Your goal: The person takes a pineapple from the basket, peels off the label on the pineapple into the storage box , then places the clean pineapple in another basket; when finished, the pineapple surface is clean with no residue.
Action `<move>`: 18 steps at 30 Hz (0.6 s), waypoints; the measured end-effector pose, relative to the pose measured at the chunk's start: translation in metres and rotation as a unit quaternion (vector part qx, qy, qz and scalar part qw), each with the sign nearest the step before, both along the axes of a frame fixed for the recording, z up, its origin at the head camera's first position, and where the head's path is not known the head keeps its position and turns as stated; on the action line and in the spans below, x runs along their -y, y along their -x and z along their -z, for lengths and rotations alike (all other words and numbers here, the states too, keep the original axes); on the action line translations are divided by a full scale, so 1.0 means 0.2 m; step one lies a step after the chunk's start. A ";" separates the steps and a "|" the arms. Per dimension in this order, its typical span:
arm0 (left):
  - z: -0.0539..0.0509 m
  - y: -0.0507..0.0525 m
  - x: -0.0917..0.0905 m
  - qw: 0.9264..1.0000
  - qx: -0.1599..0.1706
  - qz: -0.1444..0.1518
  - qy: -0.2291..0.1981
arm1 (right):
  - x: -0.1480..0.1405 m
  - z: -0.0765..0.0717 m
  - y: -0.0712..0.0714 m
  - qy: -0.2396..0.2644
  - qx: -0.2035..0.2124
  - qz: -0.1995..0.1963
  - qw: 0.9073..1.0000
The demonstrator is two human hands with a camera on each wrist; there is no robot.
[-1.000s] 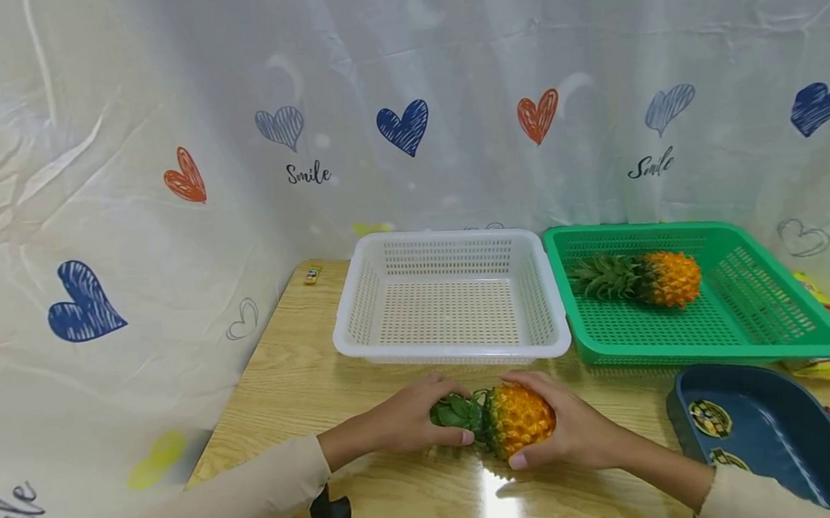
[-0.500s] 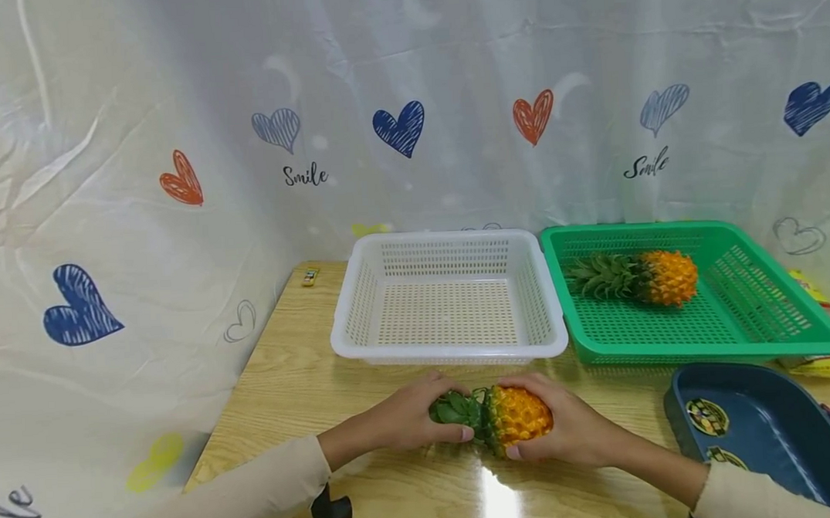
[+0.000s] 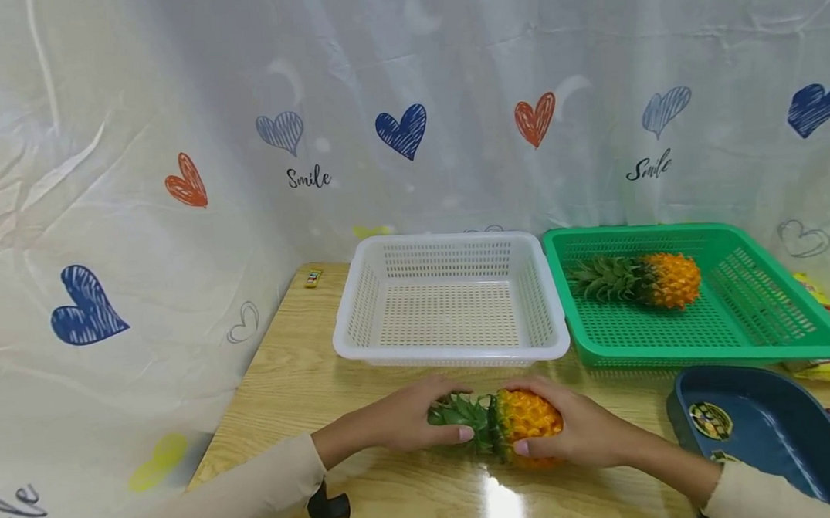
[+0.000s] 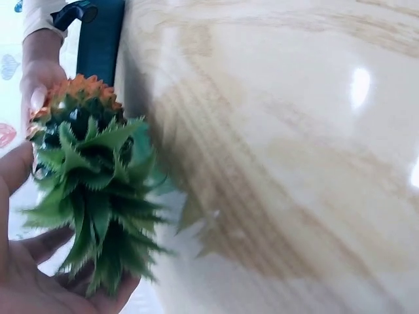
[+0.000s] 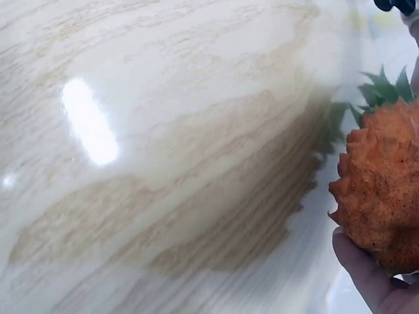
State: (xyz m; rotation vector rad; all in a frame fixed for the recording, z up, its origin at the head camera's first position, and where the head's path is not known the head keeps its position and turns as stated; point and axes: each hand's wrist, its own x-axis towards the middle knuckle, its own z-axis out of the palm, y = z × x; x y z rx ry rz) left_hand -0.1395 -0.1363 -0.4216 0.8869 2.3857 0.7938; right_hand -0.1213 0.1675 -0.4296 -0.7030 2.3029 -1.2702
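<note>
A pineapple [image 3: 528, 415] lies crosswise between my two hands over the table's front part, its green crown to the left and its orange body to the right. My left hand [image 3: 410, 420] holds the crown; in the left wrist view, fingers and thumb curve around the spiky leaves [image 4: 98, 196]. On the other end, my right hand [image 3: 589, 431] grips the orange body, thumb at the front and fingers over the far side. The right wrist view shows the knobbly rind [image 5: 386, 186] above my thumb. Whether the fruit touches the tabletop, I cannot tell.
Behind the hands stands a white basket [image 3: 454, 355]. To its right, a green basket [image 3: 711, 354] holds another pineapple [image 3: 669, 280]. A dark blue tray [image 3: 763, 421] sits at the right front. One small yellow packet [image 3: 313, 278] lies at the back left.
The pineapple has turned a little and shifted slightly to the right, so its crown leaves look more spread out. Both hands keep their hold on it.
</note>
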 end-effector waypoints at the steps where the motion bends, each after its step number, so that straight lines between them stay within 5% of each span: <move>1: -0.01 0.00 0.01 1.000 0.003 0.005 -0.001 | -0.01 -0.01 0.00 0.000 -0.004 -0.002 1.000; 12: -0.14 0.03 0.07 0.992 0.087 0.065 -0.071 | -0.17 -0.14 0.03 0.052 -0.043 -0.059 0.996; 18: -0.20 0.05 0.10 0.991 0.055 0.056 -0.105 | -0.27 -0.22 0.03 0.080 -0.007 -0.074 0.994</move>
